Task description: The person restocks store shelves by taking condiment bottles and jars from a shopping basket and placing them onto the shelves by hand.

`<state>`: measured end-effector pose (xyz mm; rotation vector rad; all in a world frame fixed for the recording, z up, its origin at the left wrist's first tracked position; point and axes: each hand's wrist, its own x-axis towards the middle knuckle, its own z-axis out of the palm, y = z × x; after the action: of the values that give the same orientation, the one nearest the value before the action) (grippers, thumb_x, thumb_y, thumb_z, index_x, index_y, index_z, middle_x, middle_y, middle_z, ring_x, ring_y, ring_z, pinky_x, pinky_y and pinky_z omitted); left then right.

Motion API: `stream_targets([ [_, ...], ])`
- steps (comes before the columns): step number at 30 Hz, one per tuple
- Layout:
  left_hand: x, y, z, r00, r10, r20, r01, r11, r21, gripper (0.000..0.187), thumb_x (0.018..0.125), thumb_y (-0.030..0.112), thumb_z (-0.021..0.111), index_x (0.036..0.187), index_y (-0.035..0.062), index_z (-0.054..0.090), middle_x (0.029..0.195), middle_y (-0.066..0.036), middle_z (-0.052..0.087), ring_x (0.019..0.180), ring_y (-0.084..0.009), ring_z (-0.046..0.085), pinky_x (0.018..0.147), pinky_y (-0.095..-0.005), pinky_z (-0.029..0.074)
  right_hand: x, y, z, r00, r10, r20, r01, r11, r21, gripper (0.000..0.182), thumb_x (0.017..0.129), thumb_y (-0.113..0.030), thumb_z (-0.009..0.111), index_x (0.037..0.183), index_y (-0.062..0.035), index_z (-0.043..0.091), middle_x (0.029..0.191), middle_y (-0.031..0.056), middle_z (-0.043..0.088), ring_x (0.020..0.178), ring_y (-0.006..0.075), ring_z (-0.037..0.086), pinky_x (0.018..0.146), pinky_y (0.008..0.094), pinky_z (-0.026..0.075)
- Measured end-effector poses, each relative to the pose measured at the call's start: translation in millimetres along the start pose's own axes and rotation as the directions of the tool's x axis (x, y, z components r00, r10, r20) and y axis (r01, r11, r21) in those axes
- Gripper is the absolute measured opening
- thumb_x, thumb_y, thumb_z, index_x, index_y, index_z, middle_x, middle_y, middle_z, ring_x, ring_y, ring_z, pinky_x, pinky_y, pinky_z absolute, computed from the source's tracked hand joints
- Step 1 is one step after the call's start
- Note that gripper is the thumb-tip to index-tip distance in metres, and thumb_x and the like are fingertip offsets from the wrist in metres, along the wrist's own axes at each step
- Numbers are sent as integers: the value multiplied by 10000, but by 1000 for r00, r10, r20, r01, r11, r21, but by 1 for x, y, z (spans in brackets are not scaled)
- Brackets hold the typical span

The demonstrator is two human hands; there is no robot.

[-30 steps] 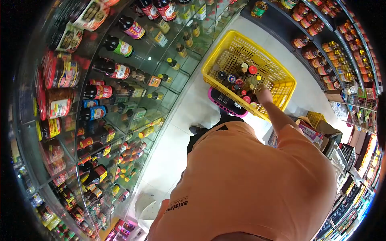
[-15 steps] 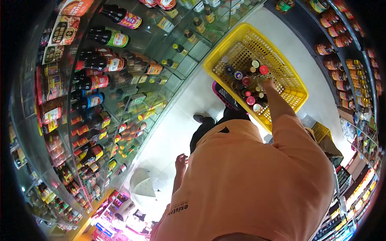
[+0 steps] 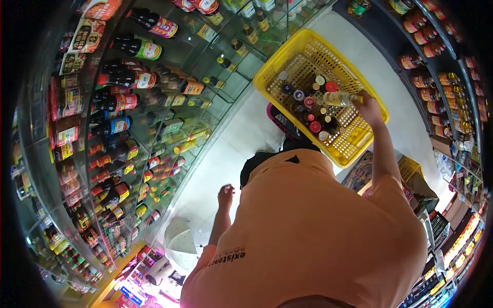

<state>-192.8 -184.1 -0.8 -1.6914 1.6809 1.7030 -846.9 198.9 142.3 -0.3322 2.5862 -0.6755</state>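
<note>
My right hand (image 3: 371, 109) is closed around the neck end of a clear glass bottle (image 3: 339, 99) with a pale label. The bottle lies nearly sideways in the view, over the yellow plastic basket (image 3: 354, 61). Below it, several dark bottles (image 3: 308, 102) stand in the basket, their red, blue, white and yellow caps facing up. Away to the left, my left hand (image 3: 226, 196) hangs beside my body, fingers loosely bent and apart, with nothing visible in them.
Glass shelves with sauce bottles (image 3: 128, 79) fill the left side. On the right, a dark shelf holds jars and bottles (image 3: 452, 97). A pale umbrella (image 3: 181, 241) is at the lower left. A brown bag (image 3: 423, 187) is near my right arm.
My right hand has risen from among the bottles and moved right, bringing up the clear glass bottle. My left hand has shifted slightly left and up.
</note>
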Motion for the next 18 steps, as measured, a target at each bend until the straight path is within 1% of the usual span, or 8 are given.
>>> stream_targets([
  [2,10,74,19,984,162,-71,-156,984,84,265,961,134,605,1200,20,616,970,-62,701,845,-143,663,761,-273,531,-19,-24,-37,999,-49,17,48,998,48,329,866,-267,689,1113,-55,637,840,175,696,828,311,697,776,415,535],
  [5,11,185,52,951,308,35,-304,948,-88,313,952,107,620,1252,21,591,1048,-68,695,911,-148,667,808,-289,540,-46,-73,-82,977,-197,78,136,865,482,145,864,-49,659,998,-9,622,750,37,629,728,90,620,668,261,485],
  [8,-5,268,85,863,449,230,-387,882,-270,440,948,130,589,1370,38,505,1123,-108,697,963,-194,687,885,-327,531,-63,-109,-105,932,-343,117,203,762,614,141,852,-34,655,984,2,620,743,31,626,710,114,610,659,262,475],
  [12,-92,372,120,730,456,509,-296,883,-365,694,970,436,596,1502,71,340,1284,-177,618,1032,-269,680,968,-405,516,-68,-153,-110,836,-540,101,288,588,756,252,731,-32,652,975,21,616,771,79,634,695,147,598,661,285,463],
  [14,-104,378,127,657,401,639,-74,877,-474,780,957,532,582,1523,76,297,1341,-196,576,1063,-291,667,999,-434,503,-69,-177,-102,798,-582,153,212,509,834,299,687,-61,644,972,25,615,789,107,644,679,173,609,666,297,468],
  [15,-101,372,130,539,411,735,23,865,-501,856,927,623,583,1552,130,268,1382,-209,538,1096,-275,649,967,-413,530,-68,-190,-96,757,-634,159,213,469,857,288,710,-90,633,973,23,598,755,100,614,664,175,602,636,296,466],
  [16,-104,369,134,556,427,713,15,853,-522,856,927,623,583,1552,130,268,1382,-209,538,1096,-275,649,967,-413,530,-65,-202,-91,710,-685,165,211,429,878,282,732,-119,623,974,20,581,721,93,584,649,178,594,606,296,465],
  [18,-117,360,133,547,375,749,195,812,-549,826,933,629,568,1496,55,377,1353,-142,576,1139,-252,627,944,-412,541,-56,-225,-76,630,-742,227,223,453,863,321,733,-181,667,967,20,580,734,103,583,636,178,594,603,297,474],
])
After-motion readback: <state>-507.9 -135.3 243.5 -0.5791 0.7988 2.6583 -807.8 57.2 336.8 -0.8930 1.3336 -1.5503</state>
